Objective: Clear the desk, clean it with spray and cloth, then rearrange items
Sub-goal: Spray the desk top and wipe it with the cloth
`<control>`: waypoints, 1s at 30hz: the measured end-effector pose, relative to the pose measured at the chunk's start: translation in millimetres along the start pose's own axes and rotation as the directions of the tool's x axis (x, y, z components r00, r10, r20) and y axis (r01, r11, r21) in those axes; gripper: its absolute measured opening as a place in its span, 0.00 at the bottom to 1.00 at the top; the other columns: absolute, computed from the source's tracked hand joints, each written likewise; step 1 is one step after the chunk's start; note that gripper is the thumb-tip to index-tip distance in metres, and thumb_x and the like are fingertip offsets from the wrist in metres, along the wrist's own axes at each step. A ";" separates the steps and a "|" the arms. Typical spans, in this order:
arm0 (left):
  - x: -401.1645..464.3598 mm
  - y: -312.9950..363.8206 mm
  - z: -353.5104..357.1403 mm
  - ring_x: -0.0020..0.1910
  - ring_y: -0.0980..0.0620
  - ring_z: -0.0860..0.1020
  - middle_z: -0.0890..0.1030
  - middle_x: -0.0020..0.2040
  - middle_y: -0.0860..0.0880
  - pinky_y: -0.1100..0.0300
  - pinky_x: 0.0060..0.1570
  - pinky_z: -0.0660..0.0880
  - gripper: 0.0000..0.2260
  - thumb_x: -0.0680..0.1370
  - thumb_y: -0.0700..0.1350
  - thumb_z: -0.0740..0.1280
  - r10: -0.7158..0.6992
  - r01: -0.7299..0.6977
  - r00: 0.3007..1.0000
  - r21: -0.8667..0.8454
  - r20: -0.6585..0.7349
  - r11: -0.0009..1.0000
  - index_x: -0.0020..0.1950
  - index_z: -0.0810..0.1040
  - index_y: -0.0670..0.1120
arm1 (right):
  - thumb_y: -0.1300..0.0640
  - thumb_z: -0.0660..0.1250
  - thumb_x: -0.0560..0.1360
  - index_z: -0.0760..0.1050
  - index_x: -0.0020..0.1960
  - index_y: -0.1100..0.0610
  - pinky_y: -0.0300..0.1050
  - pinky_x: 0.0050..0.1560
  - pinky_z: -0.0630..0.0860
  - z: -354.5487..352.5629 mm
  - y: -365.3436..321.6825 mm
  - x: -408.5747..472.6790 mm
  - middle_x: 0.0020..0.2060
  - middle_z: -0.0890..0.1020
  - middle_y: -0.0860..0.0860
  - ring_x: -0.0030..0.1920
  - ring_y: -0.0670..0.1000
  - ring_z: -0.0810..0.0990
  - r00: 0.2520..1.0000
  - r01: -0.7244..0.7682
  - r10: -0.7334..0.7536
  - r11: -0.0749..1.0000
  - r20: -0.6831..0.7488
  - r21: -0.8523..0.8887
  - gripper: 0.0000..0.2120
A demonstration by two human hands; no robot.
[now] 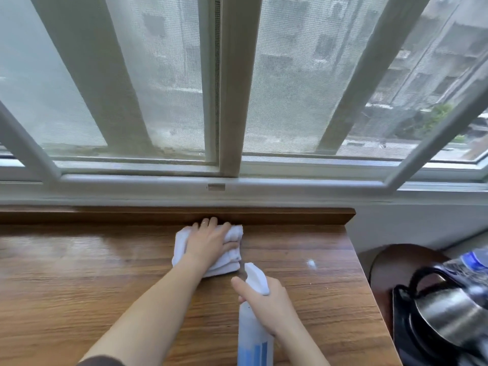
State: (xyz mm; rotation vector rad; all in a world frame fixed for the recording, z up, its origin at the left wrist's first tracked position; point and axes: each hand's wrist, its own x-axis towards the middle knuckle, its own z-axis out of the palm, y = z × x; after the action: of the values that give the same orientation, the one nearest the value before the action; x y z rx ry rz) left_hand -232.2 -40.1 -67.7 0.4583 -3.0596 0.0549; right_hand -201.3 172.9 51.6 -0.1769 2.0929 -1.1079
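Observation:
A folded white cloth [227, 262] lies on the wooden desk [92, 281] close to its raised back ledge [290, 216]. My left hand [208, 241] lies on top of the cloth and presses it down; its fingers reach to the ledge, and a fold is bunched between thumb and forefinger. My right hand [266, 305] grips a white-and-blue spray bottle [253, 336] just in front of the cloth. The nozzle points away from me and my forefinger sticks out beside the white head.
A small white fleck [311, 263] sits on the desk to the right of the cloth. Past the desk's right edge, a steel kettle with a black handle [446, 313] and a blue-capped bottle [472, 260] stand on a dark round seat [390, 262]. A window [237, 88] runs behind the desk.

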 end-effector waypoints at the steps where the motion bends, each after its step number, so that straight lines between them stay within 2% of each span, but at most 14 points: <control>1: 1.3 1.3 -3.0 0.48 0.41 0.77 0.79 0.47 0.45 0.47 0.45 0.71 0.24 0.72 0.68 0.56 -0.005 0.005 1.000 -0.007 0.029 1.000 0.55 0.77 0.54 | 0.34 0.68 0.70 0.77 0.41 0.51 0.42 0.39 0.67 -0.2 3.7 -0.6 0.36 0.77 0.46 0.36 0.44 0.72 1.000 -0.001 0.001 1.000 -0.008 -0.004 0.20; 3: -0.3 2.3 -6.3 0.54 0.42 0.75 0.78 0.53 0.47 0.47 0.50 0.68 0.23 0.75 0.68 0.57 -0.018 0.020 0.998 -0.037 0.068 0.999 0.60 0.75 0.55 | 0.34 0.69 0.71 0.77 0.42 0.50 0.43 0.40 0.67 -0.7 7.4 -3.8 0.36 0.77 0.46 0.37 0.44 0.73 1.000 -0.007 0.007 1.000 -0.015 -0.002 0.19; 5: -6.2 1.7 -7.8 0.54 0.43 0.75 0.78 0.54 0.48 0.47 0.51 0.68 0.23 0.75 0.68 0.58 -0.015 0.018 0.998 -0.047 0.055 0.999 0.60 0.74 0.55 | 0.32 0.68 0.67 0.77 0.42 0.50 0.44 0.41 0.68 -1.0 9.0 -7.4 0.37 0.79 0.47 0.38 0.45 0.74 1.000 -0.020 0.020 1.000 -0.020 0.017 0.21; 8: -24.9 2.3 -4.6 0.48 0.44 0.77 0.80 0.48 0.48 0.48 0.46 0.71 0.23 0.73 0.68 0.60 0.022 -0.021 1.000 -0.043 0.010 0.999 0.55 0.77 0.52 | 0.34 0.70 0.70 0.78 0.43 0.58 0.43 0.42 0.70 -2.0 11.3 -10.5 0.41 0.85 0.53 0.40 0.46 0.77 0.999 -0.029 0.029 1.000 -0.032 0.003 0.25; 10: -44.7 3.8 2.3 0.42 0.44 0.77 0.79 0.42 0.48 0.50 0.42 0.72 0.23 0.72 0.69 0.59 0.055 -0.057 0.998 -0.047 -0.033 0.997 0.49 0.78 0.51 | 0.35 0.70 0.72 0.81 0.46 0.58 0.43 0.43 0.71 -3.5 13.1 -11.4 0.45 0.86 0.53 0.41 0.46 0.79 0.999 -0.017 0.016 1.000 -0.042 -0.019 0.24; 15: -88.5 8.6 7.6 0.37 0.44 0.75 0.77 0.37 0.48 0.52 0.37 0.72 0.22 0.70 0.66 0.59 0.091 -0.101 0.983 -0.060 -0.158 0.993 0.43 0.77 0.49 | 0.32 0.68 0.68 0.82 0.44 0.56 0.43 0.42 0.71 0.5 10.0 -16.5 0.41 0.85 0.51 0.40 0.45 0.78 1.000 0.006 -0.007 1.000 -0.026 -0.024 0.27; 17: -92.0 10.4 6.1 0.35 0.44 0.75 0.76 0.37 0.47 0.53 0.36 0.71 0.21 0.70 0.65 0.59 0.081 -0.096 0.979 -0.070 -0.189 0.993 0.42 0.77 0.48 | 0.34 0.69 0.70 0.82 0.43 0.55 0.42 0.42 0.70 2.5 9.5 -16.7 0.39 0.84 0.49 0.40 0.45 0.77 1.000 0.015 -0.016 1.000 -0.025 -0.017 0.23; 20: -85.7 8.1 10.4 0.35 0.43 0.75 0.75 0.37 0.47 0.52 0.37 0.71 0.22 0.70 0.67 0.59 0.083 -0.092 0.979 -0.044 -0.186 0.995 0.42 0.77 0.49 | 0.37 0.70 0.73 0.81 0.40 0.50 0.41 0.42 0.71 4.9 9.0 -17.2 0.41 0.86 0.50 0.40 0.44 0.78 1.000 0.011 -0.011 1.000 -0.017 -0.013 0.16; 23: -75.8 5.7 13.9 0.36 0.44 0.74 0.74 0.37 0.47 0.52 0.37 0.69 0.23 0.71 0.69 0.58 0.098 -0.104 0.982 -0.030 -0.164 0.994 0.43 0.76 0.50 | 0.38 0.70 0.73 0.80 0.38 0.48 0.40 0.42 0.72 6.7 11.0 -16.4 0.38 0.85 0.46 0.40 0.43 0.79 1.000 -0.010 0.010 1.000 -0.013 -0.008 0.14; 27: -55.9 5.7 12.2 0.36 0.43 0.75 0.74 0.37 0.47 0.53 0.35 0.69 0.23 0.71 0.69 0.58 0.065 -0.070 0.984 -0.030 -0.163 0.997 0.44 0.77 0.50 | 0.31 0.68 0.66 0.81 0.43 0.52 0.43 0.46 0.74 8.7 15.5 -15.7 0.44 0.86 0.49 0.46 0.49 0.83 1.000 -0.010 0.010 1.000 -0.009 -0.015 0.24; 30: -37.9 4.8 9.1 0.38 0.42 0.76 0.76 0.39 0.45 0.52 0.36 0.70 0.21 0.70 0.67 0.65 0.044 -0.046 0.991 -0.009 -0.124 0.999 0.46 0.78 0.49 | 0.32 0.69 0.67 0.81 0.46 0.57 0.43 0.43 0.72 6.9 19.6 -15.4 0.43 0.86 0.51 0.41 0.48 0.81 1.000 -0.015 0.015 1.000 0.001 -0.007 0.28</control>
State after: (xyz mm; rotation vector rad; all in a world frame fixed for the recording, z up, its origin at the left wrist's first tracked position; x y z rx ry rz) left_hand -197.8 -24.9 -78.8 0.3703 -2.9472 0.0639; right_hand -181.6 187.2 42.8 -0.1649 2.0941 -1.0922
